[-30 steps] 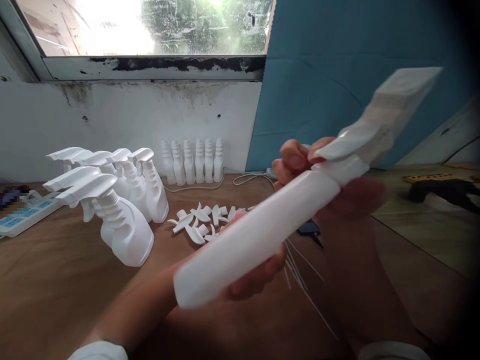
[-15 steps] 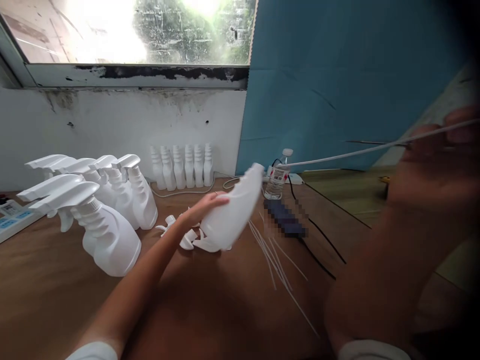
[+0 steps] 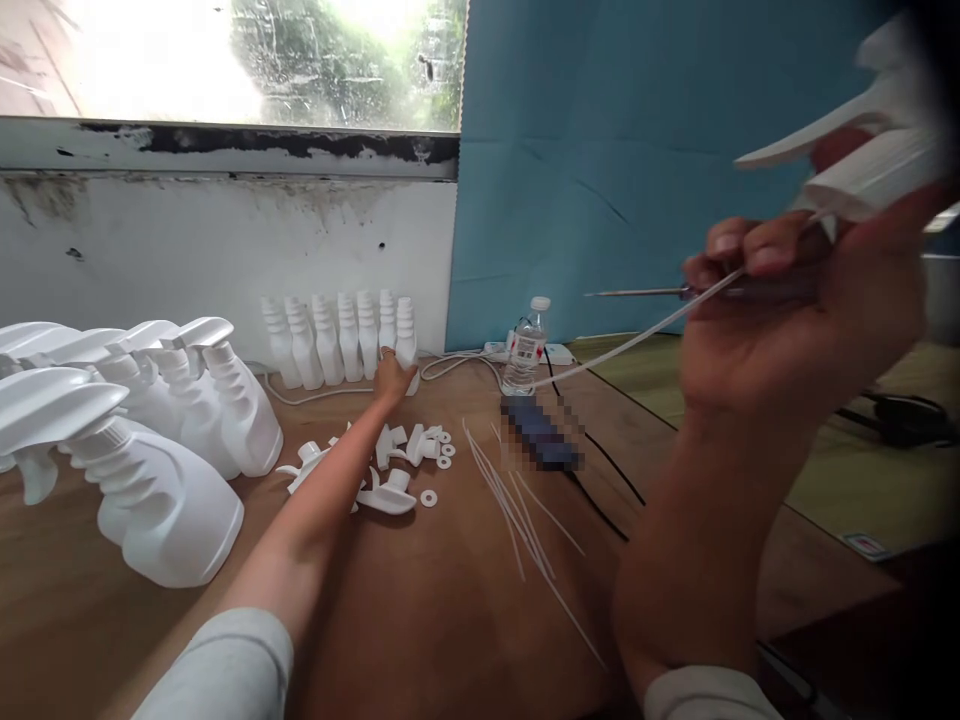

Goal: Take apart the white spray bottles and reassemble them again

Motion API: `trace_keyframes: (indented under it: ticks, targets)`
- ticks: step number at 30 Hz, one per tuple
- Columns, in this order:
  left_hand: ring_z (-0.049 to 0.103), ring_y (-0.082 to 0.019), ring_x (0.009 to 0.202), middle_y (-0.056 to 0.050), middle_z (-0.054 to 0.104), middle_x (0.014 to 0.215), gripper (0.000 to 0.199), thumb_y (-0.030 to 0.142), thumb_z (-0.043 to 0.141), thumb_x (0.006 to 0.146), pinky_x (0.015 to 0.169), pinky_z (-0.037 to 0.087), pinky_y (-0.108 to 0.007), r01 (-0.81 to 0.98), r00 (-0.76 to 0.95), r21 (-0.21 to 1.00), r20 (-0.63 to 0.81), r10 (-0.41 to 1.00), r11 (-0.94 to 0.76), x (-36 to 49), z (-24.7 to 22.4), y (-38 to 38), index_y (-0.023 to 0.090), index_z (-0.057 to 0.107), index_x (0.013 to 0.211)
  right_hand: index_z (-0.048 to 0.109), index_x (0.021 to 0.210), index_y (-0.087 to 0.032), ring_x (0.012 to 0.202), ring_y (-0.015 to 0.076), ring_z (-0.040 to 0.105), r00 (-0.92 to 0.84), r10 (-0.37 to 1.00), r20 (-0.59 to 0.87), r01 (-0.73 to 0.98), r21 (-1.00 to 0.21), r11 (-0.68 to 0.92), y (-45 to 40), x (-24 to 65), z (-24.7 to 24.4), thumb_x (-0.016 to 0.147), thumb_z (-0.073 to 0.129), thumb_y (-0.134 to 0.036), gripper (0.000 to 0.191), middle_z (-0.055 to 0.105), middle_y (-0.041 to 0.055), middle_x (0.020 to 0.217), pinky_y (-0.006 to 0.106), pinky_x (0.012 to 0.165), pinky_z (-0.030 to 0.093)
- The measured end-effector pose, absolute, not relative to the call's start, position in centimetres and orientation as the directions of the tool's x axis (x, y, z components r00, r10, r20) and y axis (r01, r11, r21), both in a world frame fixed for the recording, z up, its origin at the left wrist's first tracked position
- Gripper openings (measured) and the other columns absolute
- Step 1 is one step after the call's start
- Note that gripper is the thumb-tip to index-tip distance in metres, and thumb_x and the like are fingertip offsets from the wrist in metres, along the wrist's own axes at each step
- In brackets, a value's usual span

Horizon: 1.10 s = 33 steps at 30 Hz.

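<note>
My left hand point(image 3: 394, 378) reaches to the back of the table, its fingers round the lower part of a white bottle point(image 3: 406, 335) standing upright at the right end of a row of capless bottles point(image 3: 324, 345). Raised at the right, my right hand point(image 3: 787, 300) is closed round a white trigger spray head point(image 3: 874, 165) with a long thin tube point(image 3: 637, 335) hanging out to the left. The same hand also grips a thin pointed metal tool point(image 3: 637, 293) with a see-through handle. Part of the spray head blurs into the dark frame edge.
Bottles with spray heads point(image 3: 176, 500) stand at left. Loose spray heads point(image 3: 390, 492) and white washers point(image 3: 428, 498) lie mid-table, beside thin white tubes point(image 3: 525, 530). A water bottle point(image 3: 525, 350), a blurred-out dark object point(image 3: 544, 435) and black cables are at right.
My left hand has carried the white bottle from mid-table back to the row's right end, where it now stands. My right hand has come further into view, showing the spray head and tool.
</note>
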<state>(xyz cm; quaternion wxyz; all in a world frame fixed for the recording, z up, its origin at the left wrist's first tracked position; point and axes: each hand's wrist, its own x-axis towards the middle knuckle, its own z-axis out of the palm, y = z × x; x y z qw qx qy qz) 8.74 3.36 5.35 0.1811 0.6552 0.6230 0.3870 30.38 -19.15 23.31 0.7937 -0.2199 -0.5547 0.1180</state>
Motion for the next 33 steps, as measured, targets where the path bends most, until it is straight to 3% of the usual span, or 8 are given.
trace_keyframes:
  ticks: [3,7,10,14,16,23,28,33]
  targets:
    - [0.059,-0.036,0.111,-0.022,0.063,0.111,0.058,0.033,0.069,0.077,0.087,0.045,-0.039,0.689,-0.079,0.707,0.290,0.954,-0.158,10.0,5.5,4.0,0.011,0.041,0.123,0.071,0.099,-0.016,0.057,0.0101,0.047,0.375,0.404,0.834,-0.092,-0.400,0.912,-19.6,29.0,23.4,0.104,0.022,-0.023,0.049,0.035,-0.0005,0.062,0.029,0.062,0.041]
    - [0.057,-0.039,0.113,-0.025,0.059,0.118,0.064,0.039,0.070,0.076,0.088,0.045,-0.044,0.695,-0.109,0.704,0.304,0.946,-0.146,10.5,6.5,3.8,0.011,0.041,0.124,0.071,0.100,-0.016,0.053,0.0077,0.036,0.313,0.575,0.756,-0.164,-0.553,0.817,-20.3,28.1,23.6,0.102,0.028,-0.022,0.043,0.030,-0.0007,0.066,0.026,0.053,0.035]
    - [0.059,-0.032,0.111,-0.019,0.060,0.118,0.055,0.042,0.065,0.080,0.089,0.047,-0.041,0.646,-0.114,0.734,0.363,0.925,-0.209,9.8,8.2,2.3,0.014,0.042,0.122,0.070,0.094,-0.014,0.052,0.0087,0.030,0.276,0.666,0.693,-0.193,-0.639,0.745,-20.3,27.3,23.6,0.101,0.025,-0.021,0.047,0.022,-0.0019,0.063,0.026,0.049,0.029]
    - [0.067,-0.019,0.086,-0.012,0.064,0.107,0.043,0.051,0.055,0.085,0.073,0.054,-0.030,0.152,0.049,0.911,0.381,0.923,-0.384,7.2,12.5,-3.3,0.015,0.050,0.109,0.068,0.082,-0.011,0.046,0.0076,0.015,0.208,0.707,0.676,-0.226,-0.670,0.707,-19.1,25.2,22.6,0.098,0.037,-0.028,0.039,0.014,-0.0047,0.060,0.026,0.044,0.014]
    - [0.067,-0.018,0.087,-0.011,0.063,0.109,0.048,0.059,0.052,0.084,0.072,0.055,-0.028,-0.080,0.174,0.901,0.433,0.884,-0.426,5.5,15.2,-7.1,0.017,0.052,0.108,0.065,0.078,-0.013,0.046,0.0064,0.008,0.138,0.751,0.646,-0.258,-0.708,0.657,-18.3,23.7,21.6,0.092,0.051,-0.035,0.030,0.012,-0.0061,0.059,0.025,0.043,0.008]
    - [0.064,-0.016,0.077,-0.010,0.062,0.104,0.054,0.064,0.050,0.083,0.064,0.054,-0.026,-0.171,0.192,0.854,0.517,0.834,-0.491,1.1,19.8,-15.0,0.017,0.061,0.105,0.044,0.059,-0.018,0.040,0.0029,0.014,-0.126,0.871,0.475,-0.159,-0.876,0.455,-16.8,19.1,18.8,0.076,0.071,-0.051,0.046,0.018,-0.0082,0.054,0.021,0.036,0.009]
    - [0.059,-0.011,0.065,-0.004,0.061,0.082,0.048,0.050,0.066,0.079,0.058,0.049,-0.023,-0.053,0.262,0.918,0.392,0.882,-0.393,-0.2,17.0,-14.8,0.018,0.060,0.113,0.055,0.067,-0.016,0.037,0.0018,0.014,-0.305,0.908,0.287,-0.109,-0.958,0.266,-17.1,18.2,17.5,0.075,0.073,-0.048,0.037,0.019,-0.0099,0.049,0.021,0.035,0.008]
    - [0.054,-0.009,0.055,-0.003,0.060,0.071,0.036,0.049,0.067,0.079,0.050,0.043,-0.020,-0.171,0.376,0.982,0.136,0.916,-0.075,-1.2,12.8,-15.4,0.014,0.059,0.083,0.061,0.080,-0.015,0.040,0.0012,0.014,-0.487,0.872,-0.052,-0.072,-0.992,-0.100,-16.2,20.6,16.0,0.079,0.068,-0.050,0.036,0.021,-0.0093,0.055,0.019,0.038,0.008]
